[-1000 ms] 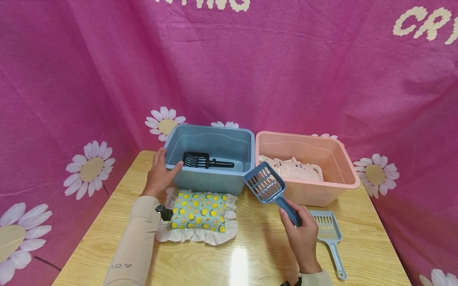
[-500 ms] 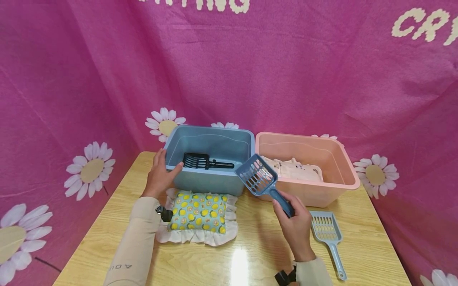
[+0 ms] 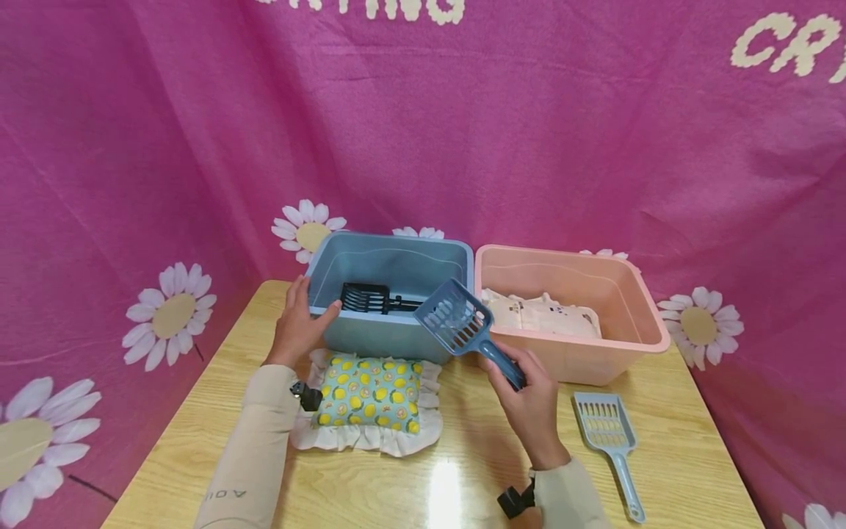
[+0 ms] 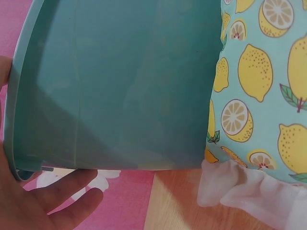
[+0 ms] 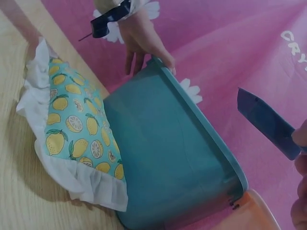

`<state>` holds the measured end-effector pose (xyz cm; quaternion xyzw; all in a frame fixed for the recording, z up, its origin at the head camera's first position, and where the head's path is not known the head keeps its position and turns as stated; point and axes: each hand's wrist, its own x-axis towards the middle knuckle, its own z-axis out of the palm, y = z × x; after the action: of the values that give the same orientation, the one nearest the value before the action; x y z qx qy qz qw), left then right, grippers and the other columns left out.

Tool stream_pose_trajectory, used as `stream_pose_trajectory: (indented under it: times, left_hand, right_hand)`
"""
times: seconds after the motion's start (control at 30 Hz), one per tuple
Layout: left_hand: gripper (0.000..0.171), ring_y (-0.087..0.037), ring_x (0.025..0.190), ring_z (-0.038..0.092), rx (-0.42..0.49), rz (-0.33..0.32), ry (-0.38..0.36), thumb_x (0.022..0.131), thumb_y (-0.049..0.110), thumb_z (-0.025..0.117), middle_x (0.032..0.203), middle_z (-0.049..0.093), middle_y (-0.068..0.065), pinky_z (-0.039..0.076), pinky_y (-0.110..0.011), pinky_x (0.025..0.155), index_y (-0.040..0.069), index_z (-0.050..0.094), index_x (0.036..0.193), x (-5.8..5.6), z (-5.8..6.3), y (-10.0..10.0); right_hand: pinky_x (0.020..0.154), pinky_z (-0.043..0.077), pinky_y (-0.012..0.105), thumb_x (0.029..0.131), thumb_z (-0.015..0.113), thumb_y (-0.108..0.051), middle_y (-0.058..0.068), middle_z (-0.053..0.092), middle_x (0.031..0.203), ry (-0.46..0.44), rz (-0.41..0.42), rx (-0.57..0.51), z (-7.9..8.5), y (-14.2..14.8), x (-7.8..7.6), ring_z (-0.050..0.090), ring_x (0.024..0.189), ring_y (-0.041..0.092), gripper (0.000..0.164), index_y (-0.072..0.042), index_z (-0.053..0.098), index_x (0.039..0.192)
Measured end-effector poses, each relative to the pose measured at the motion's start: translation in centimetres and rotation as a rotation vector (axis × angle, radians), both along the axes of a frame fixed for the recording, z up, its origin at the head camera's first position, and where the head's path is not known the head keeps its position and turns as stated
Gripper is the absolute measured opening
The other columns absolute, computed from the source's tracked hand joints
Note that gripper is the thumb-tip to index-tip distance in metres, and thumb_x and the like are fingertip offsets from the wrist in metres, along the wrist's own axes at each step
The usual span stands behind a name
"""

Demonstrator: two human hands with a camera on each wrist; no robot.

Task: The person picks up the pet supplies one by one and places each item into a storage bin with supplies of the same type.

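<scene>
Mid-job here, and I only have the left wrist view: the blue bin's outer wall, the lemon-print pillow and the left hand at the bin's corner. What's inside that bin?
Observer: A black scoop lies in the blue bin; the head view shows it.
Operator: Okay. What's going on over on the right, out of my picture?
Observer: The right hand holds a dark blue scoop by its handle.
Operator: Any more like that around?
Observer: Yes, a light blue scoop lies on the table, to the right of that hand.
</scene>
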<state>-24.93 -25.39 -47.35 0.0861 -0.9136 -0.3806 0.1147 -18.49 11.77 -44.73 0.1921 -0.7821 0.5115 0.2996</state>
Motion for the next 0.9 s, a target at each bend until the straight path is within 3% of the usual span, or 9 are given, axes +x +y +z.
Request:
stream_pose_trajectory:
  times: [0.23, 0.33, 0.57, 0.9]
  left_hand:
    - [0.093, -0.042, 0.136, 0.031, 0.008, 0.003, 0.0, 0.087, 0.063, 0.055, 0.161, 0.006, -0.004, 0.037, -0.066, 0.098, 0.02, 0.01, 0.156, 0.0, 0.0, 0.0]
    - [0.093, -0.042, 0.136, 0.031, 0.008, 0.006, 0.0, 0.087, 0.063, 0.055, 0.161, 0.006, -0.004, 0.037, -0.066, 0.098, 0.021, 0.01, 0.156, 0.0, -0.1, 0.0]
    - [0.092, -0.042, 0.136, 0.032, 0.008, 0.006, -0.002, 0.087, 0.062, 0.055, 0.161, 0.006, -0.003, 0.037, -0.065, 0.098, 0.021, 0.01, 0.156, 0.0, 0.0, 0.0]
    - [0.093, -0.043, 0.134, 0.034, -0.001, 0.01, -0.003, 0.087, 0.062, 0.055, 0.161, 0.007, -0.005, 0.037, -0.066, 0.098, 0.02, 0.01, 0.156, -0.1, 0.0, 0.0]
  right_hand:
    - [0.059, 0.042, 0.015, 0.081, 0.077, -0.007, 0.005, 0.068, 0.1, -0.017, 0.024, 0.025, -1.9, -0.2, -2.2, 0.055, 0.072, 0.014, 0.032, -0.008, 0.071, 0.112]
    - [0.055, 0.042, 0.015, 0.084, 0.076, -0.013, 0.002, 0.067, 0.101, -0.047, 0.037, 0.037, -1.9, -0.3, -2.7, 0.052, 0.069, 0.012, 0.031, -0.011, 0.07, 0.114]
    - [0.072, 0.049, 0.013, 0.085, 0.075, -0.017, 0.002, 0.068, 0.096, -0.086, 0.063, 0.026, -1.4, -1.0, -3.8, 0.061, 0.079, 0.012, 0.028, -0.007, 0.066, 0.109]
    - [0.07, 0.05, 0.015, 0.084, 0.076, -0.016, 0.003, 0.069, 0.093, -0.096, 0.091, 0.02, -0.6, -2.0, -5.4, 0.059, 0.076, 0.015, 0.027, -0.007, 0.066, 0.107]
